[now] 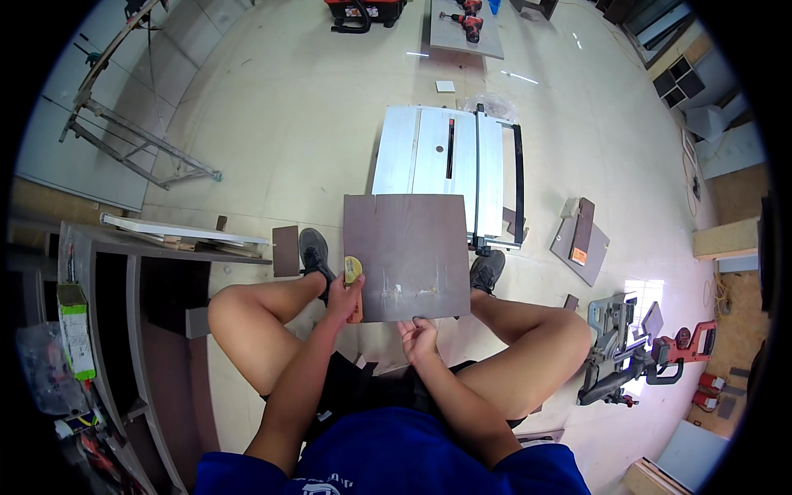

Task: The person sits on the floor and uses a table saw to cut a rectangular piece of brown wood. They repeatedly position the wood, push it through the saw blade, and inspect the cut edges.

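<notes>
A square dark brown board (404, 247) with pale scuffs near its lower edge is held between my knees. At its left edge my left hand (343, 299) is closed, thumb on top. Just above that thumb sits a small yellow rounded piece (353, 268), whose kind I cannot make out. An orange patch (355, 310) shows beside the same hand. My right hand (420, 338) grips the board's near edge from below, fingers curled. The board's far edge overlaps the near end of a table saw (396, 153), whose blade slot (450, 148) is visible.
A dark cabinet frame (140, 330) stands close on my left, with a small brown panel (285, 251) by my foot. Offcuts (582, 239) and a mitre saw (615, 346) lie right. Farther off are a metal trestle (136, 144) and a cordless drill (472, 29).
</notes>
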A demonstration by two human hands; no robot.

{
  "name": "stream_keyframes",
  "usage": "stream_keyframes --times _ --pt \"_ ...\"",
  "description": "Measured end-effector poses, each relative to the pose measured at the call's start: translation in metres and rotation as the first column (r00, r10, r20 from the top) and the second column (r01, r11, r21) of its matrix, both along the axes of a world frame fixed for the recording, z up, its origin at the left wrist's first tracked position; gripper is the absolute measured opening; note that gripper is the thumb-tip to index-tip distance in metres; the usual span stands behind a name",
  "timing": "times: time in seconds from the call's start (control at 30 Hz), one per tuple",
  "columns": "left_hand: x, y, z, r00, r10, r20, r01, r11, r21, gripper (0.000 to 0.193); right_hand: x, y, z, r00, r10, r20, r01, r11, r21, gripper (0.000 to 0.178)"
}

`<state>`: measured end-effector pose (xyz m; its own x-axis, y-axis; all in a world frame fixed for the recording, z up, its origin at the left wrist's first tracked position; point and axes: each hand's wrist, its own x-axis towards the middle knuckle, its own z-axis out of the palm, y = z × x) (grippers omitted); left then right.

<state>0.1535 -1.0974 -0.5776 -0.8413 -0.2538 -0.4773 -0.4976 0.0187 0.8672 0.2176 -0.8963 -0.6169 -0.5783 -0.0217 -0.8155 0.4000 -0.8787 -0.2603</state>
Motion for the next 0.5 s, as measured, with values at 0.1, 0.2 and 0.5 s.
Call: stream_keyframes --times 0.1,0.2,0.5 --pt "-0.013 -0.009 -0.014 0.997 -0.035 0.069 0.037 0.999 -0.017 0.038 0.002 -0.007 -0.003 0.997 -0.027 -0.077 0.022 0.997 -0.070 0.010" --pt "-0.023 -0.007 -0.017 0.993 -0.070 0.097 0.076 0.995 -0.059 0.041 -0.012 -0.010 0.021 1.000 0.027 -0.016 -0.026 0.998 0.054 0.018" --pt "-0.064 -0.007 -0.044 0.984 -0.170 0.045 0.176 0.956 -0.235 0.051 -0.028 -0.009 -0.003 0.995 0.097 -0.036 -0.087 0.969 0.230 0.029"
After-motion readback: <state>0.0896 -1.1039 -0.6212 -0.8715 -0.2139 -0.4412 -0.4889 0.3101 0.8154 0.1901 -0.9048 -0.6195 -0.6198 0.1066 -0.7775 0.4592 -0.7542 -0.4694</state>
